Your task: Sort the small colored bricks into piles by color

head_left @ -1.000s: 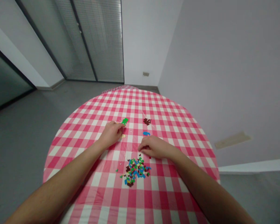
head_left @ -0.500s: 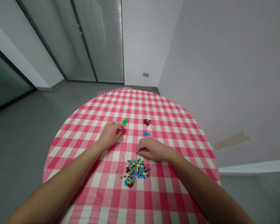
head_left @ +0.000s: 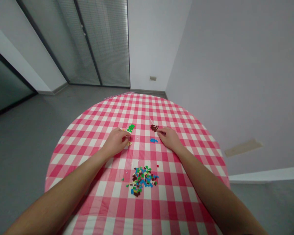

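Nearest on the red-and-white checked tablecloth (head_left: pixel 100 202) lies a mixed pile (head_left: pixel 144 180) of small flat pieces in brown, blue, green and cream, with a stray green piece (head_left: pixel 122 179) to its left and a red piece (head_left: pixel 157 165) just beyond its right side; any writing on such small pieces is too small to make out. Farther out, cream pieces (head_left: pixel 129 143) lie by the thumb of the left hand (head_left: pixel 117 140), whose fingers are curled with a narrow gap; I cannot tell whether they hold anything. Near the right hand (head_left: pixel 169 137) is a blue cluster (head_left: pixel 153 140). That hand's fingertips are drawn together at the edge of a brown cluster (head_left: pixel 154 128), and whether a piece is between them I cannot tell. A green cluster (head_left: pixel 131 127) lies just beyond the left fingertips. Past the table stand a pale wall plate (head_left: pixel 153 78) and a glass partition with blinds (head_left: pixel 107 45)
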`<state>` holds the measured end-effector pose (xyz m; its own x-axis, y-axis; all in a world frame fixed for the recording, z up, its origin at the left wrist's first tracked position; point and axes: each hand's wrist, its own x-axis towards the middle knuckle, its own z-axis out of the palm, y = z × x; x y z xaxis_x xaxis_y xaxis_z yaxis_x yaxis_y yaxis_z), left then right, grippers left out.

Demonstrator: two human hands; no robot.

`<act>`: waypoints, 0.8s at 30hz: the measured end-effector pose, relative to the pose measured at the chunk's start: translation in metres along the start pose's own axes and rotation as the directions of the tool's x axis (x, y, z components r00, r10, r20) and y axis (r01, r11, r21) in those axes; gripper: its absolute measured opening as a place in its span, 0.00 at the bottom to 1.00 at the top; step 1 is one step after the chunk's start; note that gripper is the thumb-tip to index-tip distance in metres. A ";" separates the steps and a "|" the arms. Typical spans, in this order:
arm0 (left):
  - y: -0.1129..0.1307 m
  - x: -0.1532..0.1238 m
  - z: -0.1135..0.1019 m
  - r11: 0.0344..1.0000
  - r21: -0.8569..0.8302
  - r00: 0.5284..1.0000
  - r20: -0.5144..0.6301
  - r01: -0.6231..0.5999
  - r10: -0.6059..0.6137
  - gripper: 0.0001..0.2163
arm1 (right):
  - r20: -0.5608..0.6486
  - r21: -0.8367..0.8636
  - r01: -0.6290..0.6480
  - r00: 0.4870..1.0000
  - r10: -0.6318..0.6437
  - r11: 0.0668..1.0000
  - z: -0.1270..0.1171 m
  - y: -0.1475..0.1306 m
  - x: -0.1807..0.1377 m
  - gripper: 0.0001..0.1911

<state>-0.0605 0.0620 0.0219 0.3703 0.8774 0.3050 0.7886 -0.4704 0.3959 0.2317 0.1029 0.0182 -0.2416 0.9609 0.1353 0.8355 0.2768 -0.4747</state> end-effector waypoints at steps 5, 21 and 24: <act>0.001 -0.001 -0.001 0.999 -0.033 0.999 0.035 -0.014 0.015 0.10 | -0.004 0.034 -0.061 0.998 0.061 0.998 -0.005 -0.001 -0.004 0.13; 0.003 -0.002 -0.003 0.998 -0.067 0.998 0.058 -0.020 0.024 0.11 | 0.207 0.195 0.165 0.957 -0.205 0.967 -0.022 -0.012 -0.016 0.09; 0.006 -0.002 -0.005 0.994 -0.082 0.992 0.102 -0.071 0.079 0.11 | 0.475 0.286 0.239 0.806 -0.354 0.928 -0.032 -0.024 -0.028 0.08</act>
<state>-0.0590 0.0574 0.0277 0.4796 0.8426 0.2450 0.7177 -0.5373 0.4430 0.2343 0.0692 0.0539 -0.7245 0.6758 -0.1358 0.5765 0.4861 -0.6568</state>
